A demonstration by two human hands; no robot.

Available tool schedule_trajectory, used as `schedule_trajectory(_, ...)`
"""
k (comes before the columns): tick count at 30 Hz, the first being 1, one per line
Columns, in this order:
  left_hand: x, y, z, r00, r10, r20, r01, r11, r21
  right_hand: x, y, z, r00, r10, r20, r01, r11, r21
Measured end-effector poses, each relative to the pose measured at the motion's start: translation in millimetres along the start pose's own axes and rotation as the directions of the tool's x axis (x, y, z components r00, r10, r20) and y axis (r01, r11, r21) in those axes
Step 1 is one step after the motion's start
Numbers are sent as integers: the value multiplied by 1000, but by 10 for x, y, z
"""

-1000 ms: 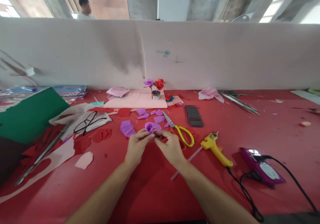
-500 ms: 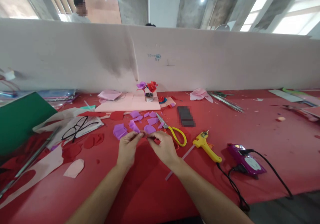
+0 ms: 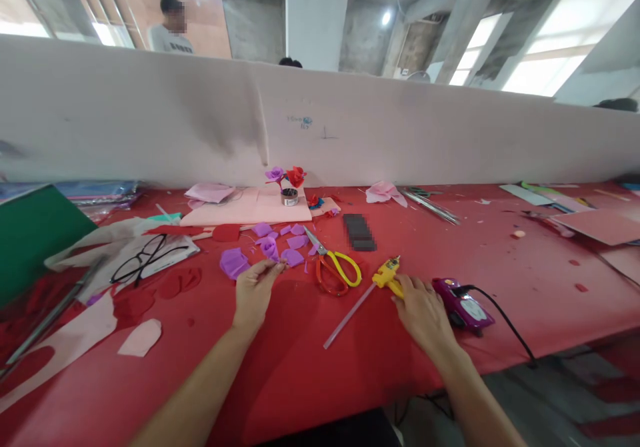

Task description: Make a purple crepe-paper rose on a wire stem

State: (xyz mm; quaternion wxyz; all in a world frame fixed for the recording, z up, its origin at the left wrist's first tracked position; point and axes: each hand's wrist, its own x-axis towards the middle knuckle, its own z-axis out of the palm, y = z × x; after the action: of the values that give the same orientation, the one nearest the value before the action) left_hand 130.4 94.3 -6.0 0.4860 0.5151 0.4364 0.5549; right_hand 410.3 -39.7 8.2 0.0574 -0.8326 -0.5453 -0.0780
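Observation:
My left hand [image 3: 256, 290] is closed in a pinch, with a small rolled purple paper flower [image 3: 269, 248] at its fingertips. Exactly where the fingers grip it is hard to see. Over the handle of a yellow hot glue gun [image 3: 387, 273] lies my right hand [image 3: 423, 308], its fingers wrapped round the grip. A clear glue stick [image 3: 350, 315] sticks out of the gun's back end. Cut purple petals [image 3: 234, 262] lie just beyond my left hand. Between the hands rest scissors [image 3: 345, 267] with one yellow and one red-orange handle.
A pot with paper flowers [image 3: 289, 197] stands at the back by the white partition [image 3: 150, 120]. Eyeglasses [image 3: 145, 260] and paper scraps lie left. A purple power strip [image 3: 463, 306] with a black cable sits right. A person [image 3: 170, 37] is beyond the partition.
My right hand has left the purple flower and moved right, onto the glue gun's handle. My left hand stays at the flower. The view has shifted slightly to the right.

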Motion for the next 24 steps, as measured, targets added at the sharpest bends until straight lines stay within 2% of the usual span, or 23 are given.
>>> schedule_trajectory(6, 1, -18, -28, 999, 42, 14, -42, 998, 47, 21, 267, 15, 997, -11, 82, 11, 1000, 5)
schedule_trajectory(8, -1, -27, -35, 999, 42, 10, -43, 997, 57, 18, 259, -43, 994, 40, 101, -33, 997, -65)
schedule_trajectory(11, 5, -71, -50, 999, 52, -3, -51, 995, 87, 98, 112, -164, 994, 85, 66, -74, 985, -156)
schedule_trajectory(14, 14, -125, -63, 998, 62, -5, -61, 991, 117, 425, -114, -266, 999, 15, 48, -16, 1000, 24)
schedule_trajectory(17, 9, -138, -61, 998, 55, -1, -54, 988, 142, 937, -300, -281, 993, -66, 96, 48, 983, 179)
schedule_trajectory(20, -14, -78, -47, 999, 46, 14, -48, 974, 221, 1365, -376, -196, 982, -113, 153, 83, 979, 188)
schedule_trajectory(24, -46, 40, -33, 997, 72, 35, -80, 939, 335, 1588, -329, -31, 969, -122, 213, 88, 982, 164)
